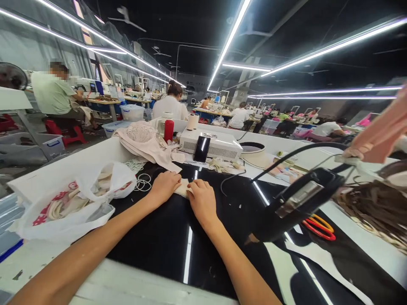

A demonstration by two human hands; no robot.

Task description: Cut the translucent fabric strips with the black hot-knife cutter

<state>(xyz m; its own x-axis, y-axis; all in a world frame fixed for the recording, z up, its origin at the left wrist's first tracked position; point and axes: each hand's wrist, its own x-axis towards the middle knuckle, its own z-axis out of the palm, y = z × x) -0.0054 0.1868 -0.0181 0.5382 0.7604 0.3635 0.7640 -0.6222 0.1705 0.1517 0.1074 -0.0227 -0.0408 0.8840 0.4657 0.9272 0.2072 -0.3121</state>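
Note:
A small cream fabric piece (182,188) lies between my hands on the glossy black work surface (152,241). My left hand (164,186) has its fingers closed on the left end of this piece. Curled over the right end is my right hand (203,200), its fingertips pressed on the cloth. The fingers partly hide the fabric. White elastic loops (143,182) lie left of my left hand. Just beyond it, a pile of beige garment pieces (144,142) reaches over the black surface. A dark phone (202,148) leans upright against a white box.
A plastic bag of scraps (76,207) stands at the left. The white vented box (211,144) carries a thread cone (192,122), beside a red bottle (168,130). At the right are a black cabled device (295,203), red-and-orange-handled scissors (319,228) and brown material (372,207). Other people sit beyond.

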